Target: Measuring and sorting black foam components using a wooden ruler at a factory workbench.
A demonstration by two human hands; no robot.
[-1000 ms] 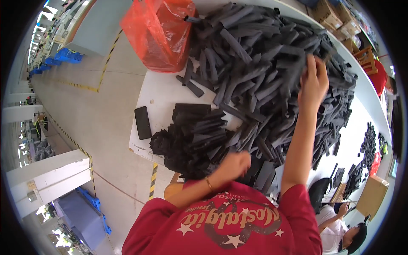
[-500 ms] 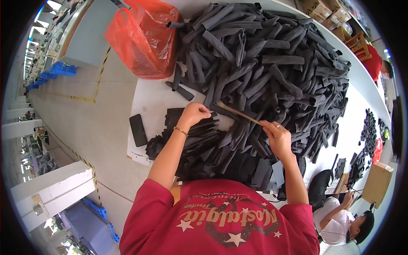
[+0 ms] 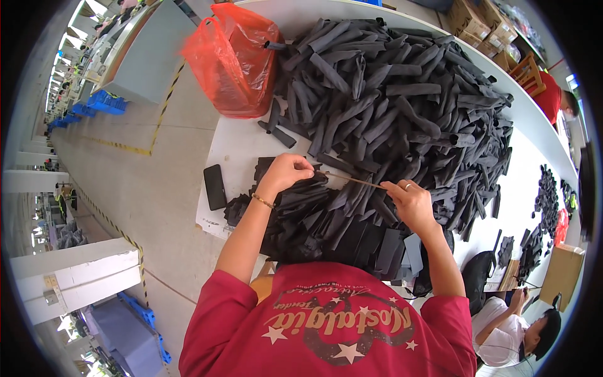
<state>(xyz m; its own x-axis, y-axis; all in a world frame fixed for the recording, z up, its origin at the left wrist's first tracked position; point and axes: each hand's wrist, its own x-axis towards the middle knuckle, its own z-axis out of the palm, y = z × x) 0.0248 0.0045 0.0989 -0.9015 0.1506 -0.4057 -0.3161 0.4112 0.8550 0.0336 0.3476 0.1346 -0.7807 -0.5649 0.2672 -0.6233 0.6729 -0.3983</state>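
Note:
My right hand [image 3: 409, 202] is closed around one end of a thin, light brown stick [image 3: 352, 180], which reaches leftward over the dark fabric. At the stick's other end, my left hand [image 3: 289, 172] pinches with thumb and forefinger. Whatever sits between those fingertips is too small and dark to make out. Below both hands lies a row of flat black fabric pieces [image 3: 294, 210]. Beyond them rises a large heap of dark grey fabric tubes [image 3: 383, 94], some of them close under the stick.
A red plastic bag [image 3: 235, 69] stands at the table's far left. A black phone [image 3: 215, 187] lies near the left edge of the white table [image 3: 235, 138]. To the right are a black bag [image 3: 478, 273], a cardboard box [image 3: 564, 276] and a seated person in white [image 3: 502, 330].
The stick has tilted flatter, its left end coming down to my left fingertips. My right hand has barely moved. The whole view has shifted slightly.

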